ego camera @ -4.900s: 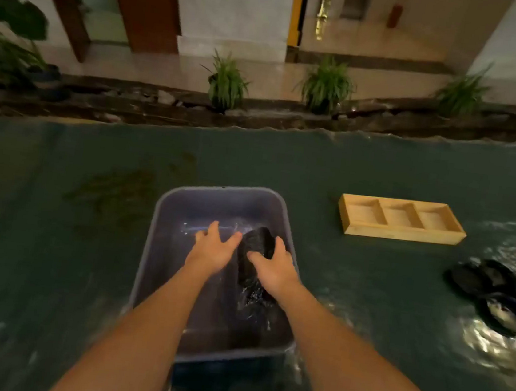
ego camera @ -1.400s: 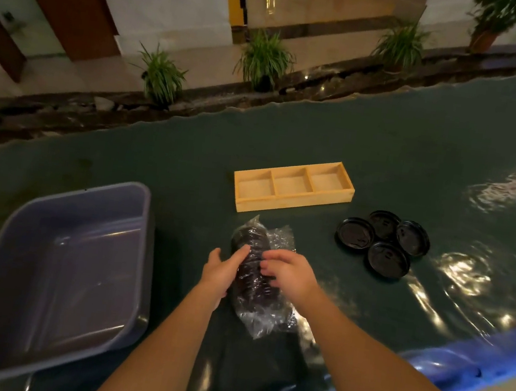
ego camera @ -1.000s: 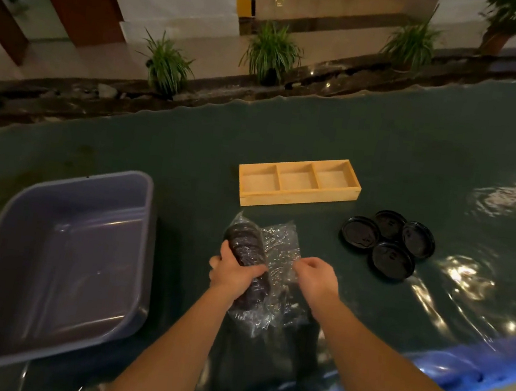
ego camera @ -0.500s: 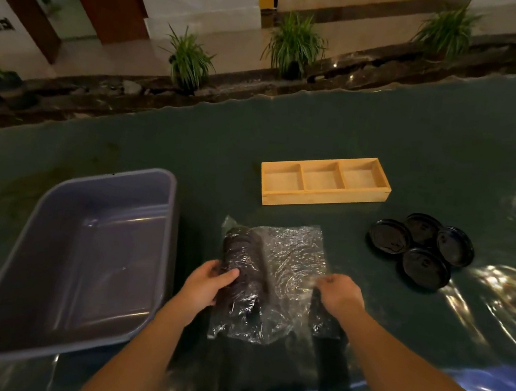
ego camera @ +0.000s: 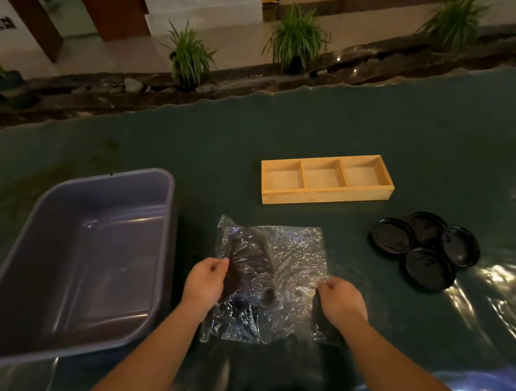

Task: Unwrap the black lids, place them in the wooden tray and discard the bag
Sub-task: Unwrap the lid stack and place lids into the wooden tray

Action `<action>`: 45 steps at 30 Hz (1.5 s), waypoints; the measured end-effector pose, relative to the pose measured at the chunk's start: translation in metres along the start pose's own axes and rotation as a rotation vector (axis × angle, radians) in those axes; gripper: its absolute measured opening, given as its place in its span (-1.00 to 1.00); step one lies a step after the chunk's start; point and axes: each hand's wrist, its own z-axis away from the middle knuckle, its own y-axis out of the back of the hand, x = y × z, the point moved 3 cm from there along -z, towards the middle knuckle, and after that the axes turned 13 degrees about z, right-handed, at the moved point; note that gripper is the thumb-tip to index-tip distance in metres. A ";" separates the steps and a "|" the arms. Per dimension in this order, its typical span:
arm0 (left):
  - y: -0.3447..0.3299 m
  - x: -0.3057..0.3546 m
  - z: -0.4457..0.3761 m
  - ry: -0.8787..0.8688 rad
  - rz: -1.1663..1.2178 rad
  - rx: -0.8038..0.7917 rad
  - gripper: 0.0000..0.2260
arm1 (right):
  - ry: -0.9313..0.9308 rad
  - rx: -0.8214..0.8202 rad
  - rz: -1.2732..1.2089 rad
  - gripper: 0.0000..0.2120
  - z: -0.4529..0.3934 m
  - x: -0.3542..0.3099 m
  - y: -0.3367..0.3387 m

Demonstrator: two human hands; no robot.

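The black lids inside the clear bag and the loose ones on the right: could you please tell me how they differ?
The wrapped black lids form one stack lying on its side inside the clear bag; the loose black lids lie flat and bare on the table, four in a cluster. The left hand and right hand grip the bag around the wrapped ones; nothing touches the loose ones. Both are black, round, and outside the wooden tray.

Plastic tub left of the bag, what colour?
Greyish purple tub, plain, no pattern; the head view shows it.
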 end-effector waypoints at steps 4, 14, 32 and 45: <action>-0.011 0.019 0.008 -0.121 -0.046 -0.036 -0.73 | -0.028 -0.019 -0.012 -0.72 -0.004 0.005 0.001; -0.046 0.074 0.050 -0.399 -0.047 -0.175 -0.78 | -0.072 -0.023 -0.138 -0.71 -0.012 0.014 0.002; -0.037 0.080 0.060 -0.434 -0.011 -0.052 -0.83 | -0.087 -0.116 -0.534 -0.77 -0.017 0.041 0.003; -0.033 0.096 0.089 -0.735 -0.437 0.202 -0.64 | -0.102 -0.116 -0.866 -0.74 -0.010 0.046 0.000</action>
